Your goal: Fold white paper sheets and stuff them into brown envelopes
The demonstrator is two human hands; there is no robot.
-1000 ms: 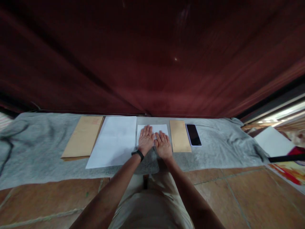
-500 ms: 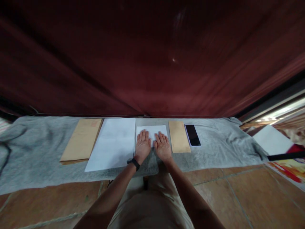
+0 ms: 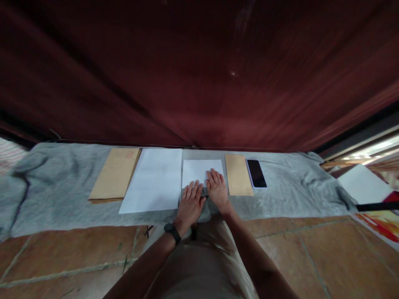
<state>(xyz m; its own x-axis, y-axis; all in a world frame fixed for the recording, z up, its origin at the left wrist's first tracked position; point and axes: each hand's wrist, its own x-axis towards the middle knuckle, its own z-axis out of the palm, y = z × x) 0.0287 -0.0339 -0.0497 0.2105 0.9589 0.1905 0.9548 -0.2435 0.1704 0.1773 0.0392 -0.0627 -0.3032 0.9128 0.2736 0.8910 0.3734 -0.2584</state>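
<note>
A dark red curtain (image 3: 199,70) fills the upper view above a grey cloth (image 3: 62,182) spread over a tiled floor (image 3: 311,249). On the cloth, a large white sheet (image 3: 154,180) lies at 9 o'clock of the small folded white paper (image 3: 199,170), with brown envelopes (image 3: 115,174) further that way. At 3 o'clock sit 1 brown envelope (image 3: 238,174) and a phone (image 3: 256,173). The right hand (image 3: 216,189) presses flat, fingers spread, on the folded paper's near right part, grasping nothing. The left hand (image 3: 191,203) lies flat at its near edge, also released.
</note>
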